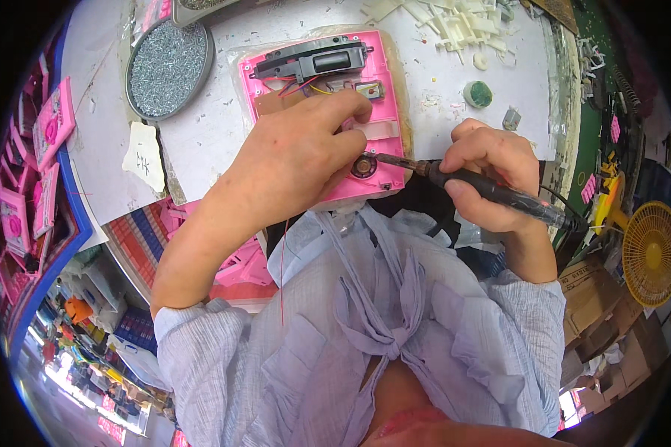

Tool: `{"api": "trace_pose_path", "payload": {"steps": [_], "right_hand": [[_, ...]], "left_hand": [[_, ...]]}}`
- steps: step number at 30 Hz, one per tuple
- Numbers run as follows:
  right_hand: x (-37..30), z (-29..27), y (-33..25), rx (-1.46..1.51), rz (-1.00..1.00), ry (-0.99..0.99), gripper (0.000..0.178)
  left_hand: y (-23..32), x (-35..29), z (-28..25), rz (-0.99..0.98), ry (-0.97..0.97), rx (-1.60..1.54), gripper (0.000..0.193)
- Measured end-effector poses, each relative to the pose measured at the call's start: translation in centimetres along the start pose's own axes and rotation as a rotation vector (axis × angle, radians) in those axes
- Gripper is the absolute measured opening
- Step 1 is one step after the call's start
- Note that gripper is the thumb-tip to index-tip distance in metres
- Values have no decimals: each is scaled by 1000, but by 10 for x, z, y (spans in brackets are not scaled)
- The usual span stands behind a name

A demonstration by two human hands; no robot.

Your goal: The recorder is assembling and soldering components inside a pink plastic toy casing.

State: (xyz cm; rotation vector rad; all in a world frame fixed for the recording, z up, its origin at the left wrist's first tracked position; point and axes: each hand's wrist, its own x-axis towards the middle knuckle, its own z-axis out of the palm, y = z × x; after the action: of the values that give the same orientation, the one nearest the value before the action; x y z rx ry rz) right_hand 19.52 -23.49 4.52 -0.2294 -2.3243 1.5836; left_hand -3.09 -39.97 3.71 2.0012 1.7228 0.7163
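Note:
A pink plastic housing (390,67) lies open in front of me, with a black slotted part (328,61), coloured wires and a small round speaker (364,165) inside. My left hand (298,153) reaches across it, fingers closed in a pinch just above the speaker. From under that hand a thin red wire (282,272) hangs down toward my clothes; the fingertips' exact grip is partly hidden. In my right hand (492,175) is a soldering iron (499,195), held like a pen by its black handle. Its metal tip (389,159) points left and meets the speaker's edge.
A round tray of small screws (168,71) stands at the far left. White plastic pieces (462,26), a small green-filled pot (477,94) and a grey metal bit (511,118) lie to the right. Pink housings (52,123) fill the left side; a yellow fan (650,253) stands right.

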Motion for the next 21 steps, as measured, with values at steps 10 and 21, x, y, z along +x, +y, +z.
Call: {"api": "trace_pose_path", "payload": {"steps": [10, 21], "right_hand": [[2, -3, -2, -22, 35, -26, 23], [-27, -21, -12, 130, 123, 146, 23]], "left_hand": [[2, 3, 0, 19, -22, 24, 19], [1, 1, -5, 39, -51, 75, 18]]}}
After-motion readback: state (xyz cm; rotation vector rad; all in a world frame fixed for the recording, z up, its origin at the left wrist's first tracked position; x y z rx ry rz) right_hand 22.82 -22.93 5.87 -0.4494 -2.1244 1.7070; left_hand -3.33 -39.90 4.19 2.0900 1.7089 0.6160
